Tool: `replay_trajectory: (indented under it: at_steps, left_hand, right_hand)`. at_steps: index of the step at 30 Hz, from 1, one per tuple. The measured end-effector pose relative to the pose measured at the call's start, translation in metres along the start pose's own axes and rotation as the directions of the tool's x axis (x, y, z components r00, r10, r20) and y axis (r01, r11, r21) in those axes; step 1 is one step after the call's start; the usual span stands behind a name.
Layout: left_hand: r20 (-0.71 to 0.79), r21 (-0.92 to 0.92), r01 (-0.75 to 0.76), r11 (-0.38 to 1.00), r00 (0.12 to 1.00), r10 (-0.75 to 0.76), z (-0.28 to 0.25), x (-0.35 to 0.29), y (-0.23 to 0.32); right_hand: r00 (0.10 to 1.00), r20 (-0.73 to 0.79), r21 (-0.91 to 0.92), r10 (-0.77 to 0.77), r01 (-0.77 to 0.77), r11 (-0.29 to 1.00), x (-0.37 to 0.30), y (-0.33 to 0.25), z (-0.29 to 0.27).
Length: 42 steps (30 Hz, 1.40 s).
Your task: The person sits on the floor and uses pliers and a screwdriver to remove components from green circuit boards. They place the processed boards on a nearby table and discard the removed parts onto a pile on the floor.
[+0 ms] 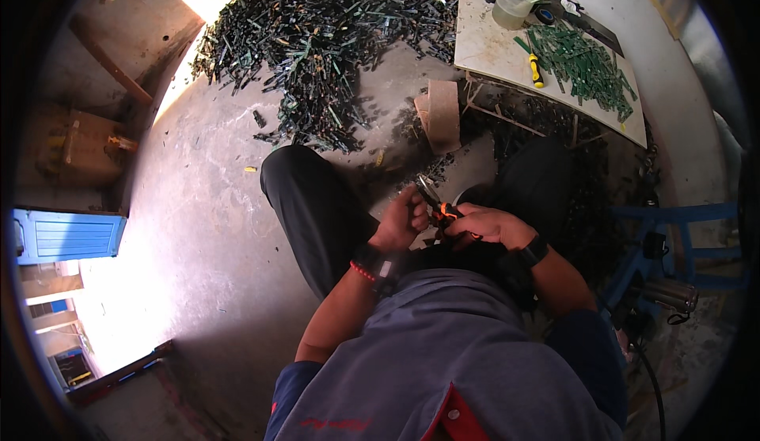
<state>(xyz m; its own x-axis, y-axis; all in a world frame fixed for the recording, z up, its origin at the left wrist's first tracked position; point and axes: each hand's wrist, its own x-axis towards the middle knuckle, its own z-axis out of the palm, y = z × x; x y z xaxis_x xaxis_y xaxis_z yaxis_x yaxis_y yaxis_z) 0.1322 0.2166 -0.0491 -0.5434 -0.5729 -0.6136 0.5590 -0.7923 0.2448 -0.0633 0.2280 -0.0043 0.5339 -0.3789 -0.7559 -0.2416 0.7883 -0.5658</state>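
My right hand (492, 225) is closed around a pair of pliers (448, 210) with orange and black handles, held above my lap. The silvery jaws point up and away from me, toward the left. Close beside the jaws, my left hand (402, 218) has its fingers curled together in a pinch. What sits between those fingers is too small and dark to make out. Past my knees, a large heap of dark, narrow strips (340, 37) spreads over the floor. Bare green strips (574, 61) lie piled on a low white table (491, 53) at the far right.
A yellow and black screwdriver (536, 70) and a plastic cup (511, 7) of liquid rest on the table. Bent cardboard (442, 116) stands before it. A blue stool (685, 239) is at my right. A cardboard box (91, 148) and a blue panel (67, 235) are at the left.
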Motion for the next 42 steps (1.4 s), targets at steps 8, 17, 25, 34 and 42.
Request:
replay_trajectory:
  at_steps: [8, 17, 25, 34, 42]
  left_hand:
    - [-0.018, -0.021, -0.019, 1.0, 1.0, 0.019, 0.002, -0.003, -0.001]
    - [-0.04, -0.007, 0.003, 1.0, 0.999, -0.003, 0.005, -0.004, 0.0]
    - [-0.038, 0.016, -0.003, 1.0, 0.999, 0.004, 0.003, -0.003, -0.001]
    - [0.079, -0.059, -0.016, 0.998, 0.997, 0.021, 0.004, -0.005, 0.001]
    - [0.138, -0.127, -0.041, 0.991, 0.989, 0.059, 0.004, -0.005, 0.003]
  right_hand:
    - [1.0, -0.01, -0.028, 0.007, -0.008, 1.0, 0.001, 0.004, -0.003]
    - [0.998, -0.063, -0.02, 0.019, -0.02, 1.0, 0.006, 0.009, -0.006]
    - [0.98, -0.188, -0.307, -0.061, 0.001, 0.952, 0.016, 0.016, -0.009]
    - [0.994, -0.03, 0.028, -0.105, 0.106, 0.994, -0.003, 0.008, -0.001]
    - [0.997, -0.011, -0.022, -0.082, 0.082, 0.996, -0.003, 0.01, -0.006]
